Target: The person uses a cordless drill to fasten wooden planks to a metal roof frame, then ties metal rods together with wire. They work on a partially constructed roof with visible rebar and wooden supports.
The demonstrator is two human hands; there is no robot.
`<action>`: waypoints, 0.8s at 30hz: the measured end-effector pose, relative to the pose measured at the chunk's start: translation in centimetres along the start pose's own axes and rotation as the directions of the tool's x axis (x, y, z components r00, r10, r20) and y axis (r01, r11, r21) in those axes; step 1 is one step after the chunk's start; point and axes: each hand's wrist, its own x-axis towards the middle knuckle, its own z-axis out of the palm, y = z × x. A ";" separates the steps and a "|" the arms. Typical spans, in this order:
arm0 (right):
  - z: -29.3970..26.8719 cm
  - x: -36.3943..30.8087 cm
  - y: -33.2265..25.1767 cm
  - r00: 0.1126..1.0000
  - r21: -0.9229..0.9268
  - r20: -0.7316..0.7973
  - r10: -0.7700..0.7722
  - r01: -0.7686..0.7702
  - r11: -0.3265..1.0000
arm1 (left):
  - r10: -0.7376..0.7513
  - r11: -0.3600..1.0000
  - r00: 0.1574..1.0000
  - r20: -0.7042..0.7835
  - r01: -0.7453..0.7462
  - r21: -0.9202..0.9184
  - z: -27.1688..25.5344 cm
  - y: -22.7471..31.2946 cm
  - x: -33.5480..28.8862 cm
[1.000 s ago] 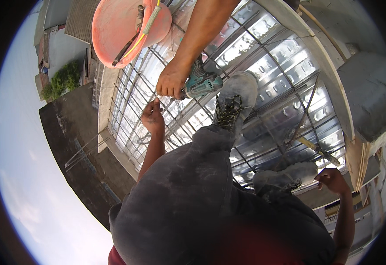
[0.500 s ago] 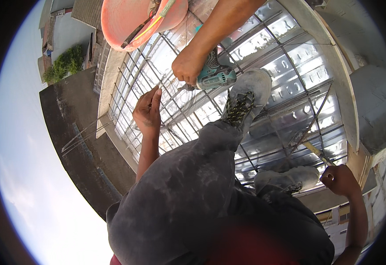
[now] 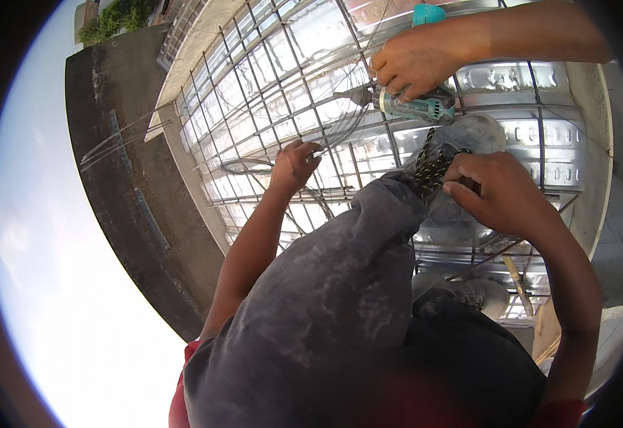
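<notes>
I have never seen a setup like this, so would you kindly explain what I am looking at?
There is no machine here, only people's bare hands. The view comes from a wide fisheye camera worn on one person's head and looking down, so straight edges bend. That person's left hand is at some thin wires; whether it grips them is unclear. The right hand is beside a shoe, by its laces. A co-worker's hand holds a drill. Below, a grid of bars lies over shiny sheets.

Outdoor building site, rebar grid [image 3: 313, 107], metal decking [image 3: 500, 87]
</notes>
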 end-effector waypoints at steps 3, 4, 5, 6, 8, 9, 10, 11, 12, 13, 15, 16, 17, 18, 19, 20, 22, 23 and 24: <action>2.2 4.2 -0.4 0.996 0.021 -0.043 -0.072 0.073 0.997 | -0.020 0.998 1.000 -0.003 0.019 -0.060 -2.9 0.5 -0.6; 2.8 5.1 -0.5 0.993 0.029 -0.057 -0.101 0.103 0.994 | -0.018 0.999 0.999 -0.027 0.017 -0.049 -4.0 0.9 -0.8; 3.4 5.8 -0.7 0.992 0.012 -0.053 -0.118 0.119 0.993 | 0.061 0.998 0.997 -0.040 -0.062 -0.021 -5.3 1.2 -0.9; 3.9 6.3 -0.9 0.989 0.006 -0.057 -0.139 0.140 0.990 | 0.099 0.995 0.995 -0.031 -0.098 0.025 -6.5 1.6 -0.9; 4.4 6.9 -1.7 0.974 -0.003 -0.126 -0.190 0.191 0.982 | 0.095 0.987 0.995 -0.042 -0.088 0.133 -8.2 3.3 -0.8; 4.6 7.0 -2.3 0.957 -0.007 -0.188 -0.219 0.222 0.975 | 0.062 0.983 0.998 -0.030 -0.056 0.176 -8.9 4.3 -1.1; 4.6 7.0 -3.0 0.952 -0.011 -0.222 -0.210 0.212 0.977 | 0.043 0.974 0.999 -0.029 -0.036 0.222 -9.9 5.4 -1.4; 4.3 7.2 -3.8 0.894 -0.001 -0.324 -0.310 0.327 0.945 | 0.083 0.961 0.996 0.040 -0.091 0.261 -11.2 6.3 -1.8; 4.0 7.3 -4.7 0.841 -0.001 -0.396 -0.369 0.402 0.916 | 0.130 0.961 0.992 -0.005 -0.124 0.245 -12.0 7.4 -2.1; 3.4 7.7 -5.6 0.786 -0.013 -0.462 -0.412 0.458 0.889 | 0.095 0.925 0.994 0.046 -0.105 0.366 -12.9 8.5 -2.0; 1.8 8.8 -7.6 0.741 0.045 -0.531 -0.412 0.510 0.859 | 0.042 0.818 0.994 0.105 -0.094 0.567 -14.3 10.6 -1.5; 1.1 9.2 -8.7 0.726 0.078 -0.559 -0.401 0.528 0.846 | 0.042 0.713 0.990 0.131 -0.122 0.691 -14.9 11.5 -1.3; 0.5 10.0 -9.8 0.713 0.080 -0.575 -0.402 0.537 0.840 | 0.018 0.709 0.990 0.142 -0.112 0.696 -15.4 12.3 -0.9; -0.2 11.0 -10.8 0.638 0.044 -0.631 -0.441 0.598 0.800 | -0.009 0.708 0.990 0.143 -0.095 0.700 -15.7 13.0 -0.5; -0.8 12.0 -11.6 0.696 0.063 -0.572 -0.435 0.565 0.822 | 0.087 0.592 0.990 0.111 -0.141 0.793 -15.6 13.6 -0.3; -1.0 13.0 -12.6 0.759 0.140 -0.527 -0.382 0.521 0.842 | 0.196 0.455 0.977 0.080 -0.163 0.876 -15.5 14.0 -0.4; -1.0 14.9 -14.3 0.773 0.224 -0.527 -0.353 0.527 0.820 | 0.000 0.332 0.990 0.143 -0.135 0.934 -14.1 14.7 -0.1; -0.7 15.5 -14.9 0.760 0.216 -0.551 -0.344 0.528 0.822 | 0.066 0.341 0.988 0.140 -0.154 0.927 -13.9 14.6 -0.3; -0.2 15.8 -15.5 0.788 0.220 -0.533 -0.310 0.482 0.848 | 0.169 0.348 0.978 0.122 -0.175 0.921 -13.5 14.7 -0.6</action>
